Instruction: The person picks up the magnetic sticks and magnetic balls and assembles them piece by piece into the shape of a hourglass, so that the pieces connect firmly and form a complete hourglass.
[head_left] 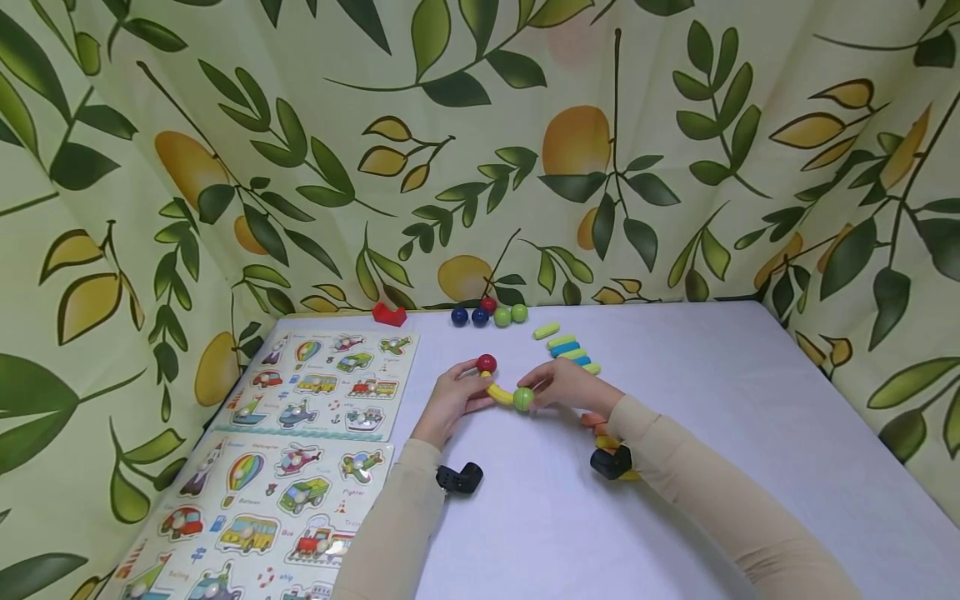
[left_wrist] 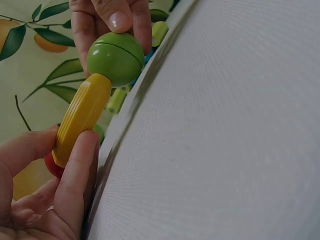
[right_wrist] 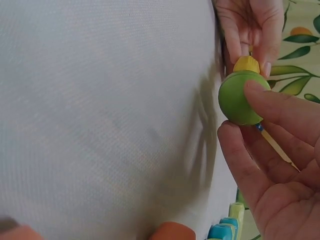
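Observation:
A curved yellow stick (left_wrist: 82, 117) joins a red ball (head_left: 486, 363) at one end and a green ball (left_wrist: 116, 60) at the other. My left hand (head_left: 454, 400) pinches the yellow stick between thumb and fingers, close to the red ball. On the other side, my right hand (head_left: 564, 385) grips the green ball with thumb and fingertips, as the right wrist view shows. The joined piece is held up over the white table. In the left wrist view the red ball is mostly hidden behind the stick and fingers.
Two picture puzzle boards (head_left: 405, 367) lie at the left. Along the back edge sit a red curved block (head_left: 389, 314), two dark blue balls (head_left: 480, 317), another red ball (head_left: 489, 305) and two green balls (head_left: 503, 317). Green and blue sticks (head_left: 566, 349) lie behind my right hand; orange pieces (right_wrist: 172, 231) lie under that forearm.

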